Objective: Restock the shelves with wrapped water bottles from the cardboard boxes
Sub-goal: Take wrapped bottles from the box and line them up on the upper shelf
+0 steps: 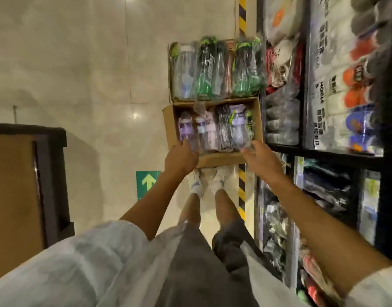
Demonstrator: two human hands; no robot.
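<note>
Two cardboard boxes stand on the floor in front of my feet. The near box (pixel 168 127) holds several wrapped bottles, purple (pixel 186 129), lilac and black. The far box (pixel 171 69) is packed with green, clear and black wrapped bottles (pixel 207 69). My left hand (pixel 180 157) reaches over the near box's front left corner, its fingertips at the end of the purple bottle. My right hand (pixel 264 159) stretches with straight fingers to the wrapped bottle at the box's right end (pixel 239 134). Neither hand grips anything.
Black-framed shelves (pixel 301 149) full of wrapped goods run along the right side, close to the boxes. Yellow-black tape (pixel 242 187) marks the floor at their foot. A brown, dark-edged cabinet (pixel 24 185) stands at the left. A green arrow sticker (pixel 146 182) lies on the pale floor.
</note>
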